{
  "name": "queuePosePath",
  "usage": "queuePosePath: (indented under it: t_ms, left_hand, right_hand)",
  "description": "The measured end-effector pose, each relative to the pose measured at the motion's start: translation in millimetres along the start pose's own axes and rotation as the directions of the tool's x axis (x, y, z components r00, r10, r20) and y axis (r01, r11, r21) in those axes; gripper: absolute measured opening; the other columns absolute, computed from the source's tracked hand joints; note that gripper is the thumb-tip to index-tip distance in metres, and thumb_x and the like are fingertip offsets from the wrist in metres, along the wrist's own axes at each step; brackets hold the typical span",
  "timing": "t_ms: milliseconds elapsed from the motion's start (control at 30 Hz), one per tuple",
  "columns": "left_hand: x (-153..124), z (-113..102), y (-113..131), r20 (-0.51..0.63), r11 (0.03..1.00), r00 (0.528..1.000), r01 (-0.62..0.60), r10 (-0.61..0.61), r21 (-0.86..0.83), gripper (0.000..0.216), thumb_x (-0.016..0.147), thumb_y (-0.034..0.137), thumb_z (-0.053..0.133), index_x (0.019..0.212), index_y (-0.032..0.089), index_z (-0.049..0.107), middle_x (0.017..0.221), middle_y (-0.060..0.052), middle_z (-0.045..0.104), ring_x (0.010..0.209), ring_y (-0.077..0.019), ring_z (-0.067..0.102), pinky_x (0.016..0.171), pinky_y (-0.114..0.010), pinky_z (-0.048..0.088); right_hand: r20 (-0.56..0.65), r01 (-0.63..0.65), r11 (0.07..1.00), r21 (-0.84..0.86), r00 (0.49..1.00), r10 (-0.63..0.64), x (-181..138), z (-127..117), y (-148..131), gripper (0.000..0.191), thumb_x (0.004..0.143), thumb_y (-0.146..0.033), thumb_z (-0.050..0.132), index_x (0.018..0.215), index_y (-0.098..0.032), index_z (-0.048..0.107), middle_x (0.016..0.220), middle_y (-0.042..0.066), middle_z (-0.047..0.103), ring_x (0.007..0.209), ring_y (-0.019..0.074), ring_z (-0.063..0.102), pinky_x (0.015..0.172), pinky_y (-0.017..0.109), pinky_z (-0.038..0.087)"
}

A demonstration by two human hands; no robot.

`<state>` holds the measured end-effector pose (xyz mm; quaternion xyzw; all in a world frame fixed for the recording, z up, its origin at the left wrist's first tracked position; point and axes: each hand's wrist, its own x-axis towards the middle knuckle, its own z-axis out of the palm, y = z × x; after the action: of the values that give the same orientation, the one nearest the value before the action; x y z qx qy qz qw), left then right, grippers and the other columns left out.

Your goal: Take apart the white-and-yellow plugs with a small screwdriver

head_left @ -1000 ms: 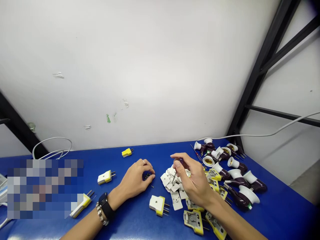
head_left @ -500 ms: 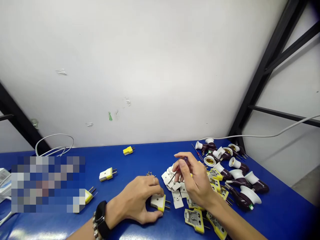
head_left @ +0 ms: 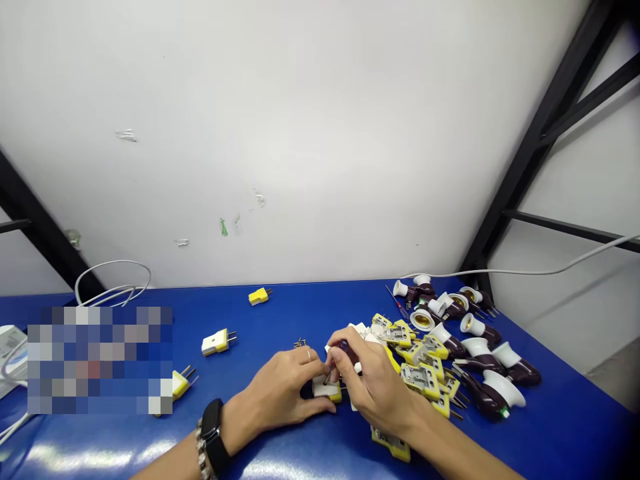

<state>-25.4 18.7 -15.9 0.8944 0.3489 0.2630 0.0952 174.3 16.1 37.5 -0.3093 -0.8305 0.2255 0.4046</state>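
My left hand is closed around a white and yellow plug, pressing it against the blue tabletop. Gripped in my right hand is a screwdriver with a dark handle; its tip meets the plug's white face. Small brass screws lie just beyond my left fingers. Beside and partly behind my right hand is a pile of open yellow plug halves, with white covers partly hidden by the hand.
Dark brown and white lamp sockets crowd the right side, near another screwdriver. Three separate plugs lie to the left, one being a white and yellow plug. A white cable coils at the back left. A wall borders the table.
My right hand has moved left and down, bringing the screwdriver from above the white covers onto the plug. My left hand still holds the plug, and the view has shifted slightly.
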Motion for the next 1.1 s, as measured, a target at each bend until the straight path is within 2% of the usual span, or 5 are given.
queuePosePath:
  t_ms: [333,600,867,967,1100]
  left_hand:
    - [6.1,-7.2,19.6,-0.108,0.945,0.984,0.104,-0.143,-0.309,0.018,0.097,0.02,0.051,0.084,0.021,0.063,0.079,-0.002,0.07,0.072,-0.0168,0.064,0.07,-0.026,0.048]
    - [7.3,-4.4,15.0,-0.067,0.924,0.984,0.13,-0.164,-0.359,0.018,0.097,0.017,0.053,0.086,0.02,0.067,0.079,-0.001,0.074,0.069,-0.0155,0.066,0.067,-0.023,0.047]
    - [4.4,-5.5,14.2,-0.113,0.953,0.987,0.079,-0.117,-0.293,0.016,0.097,0.018,0.053,0.085,0.018,0.064,0.08,-0.003,0.072,0.069,-0.0157,0.063,0.067,-0.023,0.046]
    - [6.1,-5.8,14.3,-0.098,0.948,0.985,0.107,-0.142,-0.299,0.017,0.097,0.019,0.054,0.082,0.018,0.062,0.074,-0.001,0.069,0.063,-0.014,0.06,0.062,-0.022,0.044]
    - [7.4,-4.5,13.2,-0.057,0.927,0.982,0.149,-0.179,-0.344,0.019,0.096,0.019,0.056,0.078,0.018,0.063,0.07,0.0,0.067,0.061,-0.0127,0.057,0.061,-0.021,0.044]
  right_hand:
    - [0.09,-0.004,0.998,0.07,0.996,-0.003,6.5,-5.0,-4.9,0.015,0.103,-0.02,0.044,0.106,-0.022,0.058,0.079,0.0,0.066,0.069,0.0149,0.063,0.067,0.025,0.049]
    - [-0.176,0.022,1.0,0.006,0.984,-0.021,6.7,-3.6,-0.2,0.009,0.093,-0.022,0.065,0.084,-0.019,0.067,0.07,0.0,0.065,0.059,0.0141,0.057,0.061,0.026,0.044]
    - [0.184,-0.089,0.979,0.185,0.981,0.054,12.5,-11.4,-11.2,0.022,0.098,-0.023,0.055,0.087,-0.018,0.074,0.07,-0.001,0.065,0.06,0.0125,0.051,0.056,0.023,0.04]
    - [0.039,-0.138,0.963,0.231,0.99,0.133,10.6,-5.2,-6.8,0.016,0.091,-0.027,0.066,0.101,-0.019,0.075,0.074,0.0,0.069,0.056,0.0116,0.052,0.052,0.021,0.041]
    - [-0.135,-0.051,0.983,0.175,0.988,0.075,10.8,0.1,-6.9,0.012,0.09,-0.023,0.067,0.082,-0.017,0.074,0.068,0.0,0.068,0.058,0.0124,0.056,0.059,0.023,0.043]
